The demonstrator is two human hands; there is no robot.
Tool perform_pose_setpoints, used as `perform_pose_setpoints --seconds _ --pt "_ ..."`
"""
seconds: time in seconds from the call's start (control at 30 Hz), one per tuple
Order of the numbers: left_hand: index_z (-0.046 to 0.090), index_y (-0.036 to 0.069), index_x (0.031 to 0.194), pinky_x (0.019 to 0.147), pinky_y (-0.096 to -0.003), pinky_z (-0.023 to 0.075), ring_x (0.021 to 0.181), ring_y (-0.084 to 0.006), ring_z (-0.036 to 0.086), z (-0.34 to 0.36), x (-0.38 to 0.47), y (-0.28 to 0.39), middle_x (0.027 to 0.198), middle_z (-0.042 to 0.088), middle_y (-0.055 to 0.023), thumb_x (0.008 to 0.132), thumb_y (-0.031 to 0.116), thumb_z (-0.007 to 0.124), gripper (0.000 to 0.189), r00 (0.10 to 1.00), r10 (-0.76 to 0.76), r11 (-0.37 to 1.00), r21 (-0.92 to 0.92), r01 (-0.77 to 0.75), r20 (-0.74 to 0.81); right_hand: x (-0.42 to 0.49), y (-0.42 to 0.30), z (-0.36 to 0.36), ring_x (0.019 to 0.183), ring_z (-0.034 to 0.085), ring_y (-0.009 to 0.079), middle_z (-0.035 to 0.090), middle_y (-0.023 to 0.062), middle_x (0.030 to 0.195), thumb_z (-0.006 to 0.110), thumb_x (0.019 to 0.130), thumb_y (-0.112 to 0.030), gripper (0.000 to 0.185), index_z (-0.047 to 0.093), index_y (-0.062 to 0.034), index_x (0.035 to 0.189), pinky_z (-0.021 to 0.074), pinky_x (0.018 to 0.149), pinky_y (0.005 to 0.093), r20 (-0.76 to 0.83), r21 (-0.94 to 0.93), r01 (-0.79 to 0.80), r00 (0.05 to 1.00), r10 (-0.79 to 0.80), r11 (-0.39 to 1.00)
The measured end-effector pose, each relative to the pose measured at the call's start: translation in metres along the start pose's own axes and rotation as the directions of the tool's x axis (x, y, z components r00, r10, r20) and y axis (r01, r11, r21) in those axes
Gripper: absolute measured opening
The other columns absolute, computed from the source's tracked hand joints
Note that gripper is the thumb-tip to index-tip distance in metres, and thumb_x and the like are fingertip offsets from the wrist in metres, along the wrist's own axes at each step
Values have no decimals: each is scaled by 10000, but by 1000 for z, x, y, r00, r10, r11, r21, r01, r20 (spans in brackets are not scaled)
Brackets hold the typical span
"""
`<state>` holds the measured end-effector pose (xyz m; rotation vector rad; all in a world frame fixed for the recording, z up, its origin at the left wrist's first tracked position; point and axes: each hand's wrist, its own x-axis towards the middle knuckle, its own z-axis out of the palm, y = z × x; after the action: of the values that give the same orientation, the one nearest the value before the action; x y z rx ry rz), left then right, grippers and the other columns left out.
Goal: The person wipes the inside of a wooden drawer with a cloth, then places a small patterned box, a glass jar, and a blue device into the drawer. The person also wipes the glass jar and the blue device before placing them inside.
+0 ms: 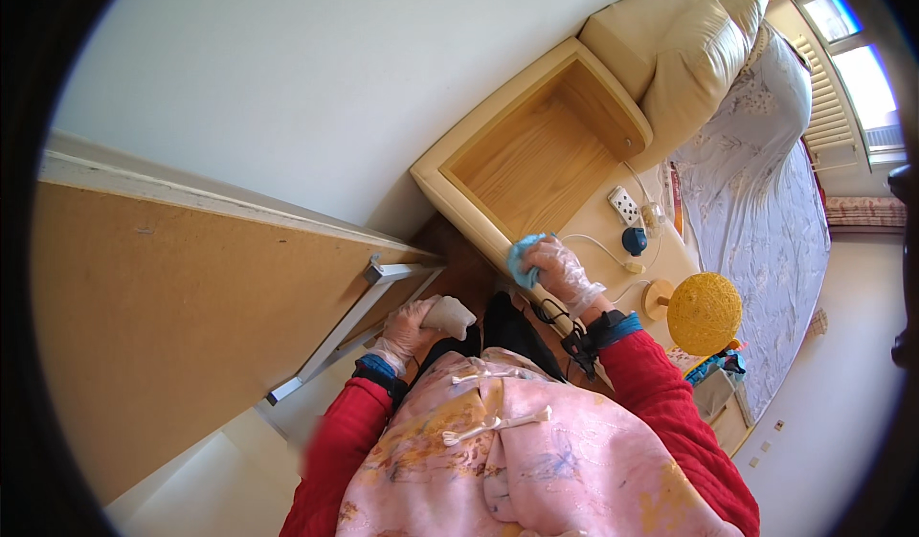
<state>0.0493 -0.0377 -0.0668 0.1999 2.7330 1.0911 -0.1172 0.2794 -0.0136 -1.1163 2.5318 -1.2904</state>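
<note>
My right hand [566, 273], in a clear plastic glove, grips a blue cloth [524, 260] against the front edge of a cream padded cabinet [463, 203]. A wood-lined recess [535, 156] is set into that cabinet. Lower and to the left, my left hand [403, 332], also gloved, holds a folded pale grey cloth [449, 316] in front of my legs. On the cabinet top beyond my right hand lie a white power strip [623, 205] and a small dark blue round object [635, 241]. A table lamp with a yellow woven ball shade [703, 313] stands to the right.
A wooden panel [194, 307] with a metal frame [352, 321] stands close on my left. Black cables [578, 347] hang by my right wrist, and white cords run over the cabinet top. Behind it are a cream cushion [693, 63] and a bed with a floral sheet [754, 199].
</note>
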Motion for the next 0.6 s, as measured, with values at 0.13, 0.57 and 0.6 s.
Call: perform_pose_setpoints --seconds 0.13,0.57,0.6 --pt "610 124 1263 887 -434 530 1014 -330 657 2 3 -2 1112 694 -106 714 386 828 647 998 44 999 29 -43 -49 -55 19 -9 865 653 326 695 93 846 619 703 -9 184 719 -118 813 524 789 406 223 -150 -267 929 295 952" --pt "632 97 1205 918 -434 514 1034 -355 643 -16 40 31 1145 682 -138 660 138 754 560 981 86 994 -47 -96 -176 84 13 -3 1031 671 313 718 145 1071 509 738 108 317 715 -57 914 532 916 383 -180 302 -209 946 271 930" --pt "630 93 1207 908 -433 518 1024 -360 643 -18 44 33 1132 681 -145 671 140 759 553 977 86 994 -56 -99 -197 93 11 5 1025 668 328 721 134 1069 519 721 105 330 724 -77 906 530 913 387 -172 263 -116 971 164 958"
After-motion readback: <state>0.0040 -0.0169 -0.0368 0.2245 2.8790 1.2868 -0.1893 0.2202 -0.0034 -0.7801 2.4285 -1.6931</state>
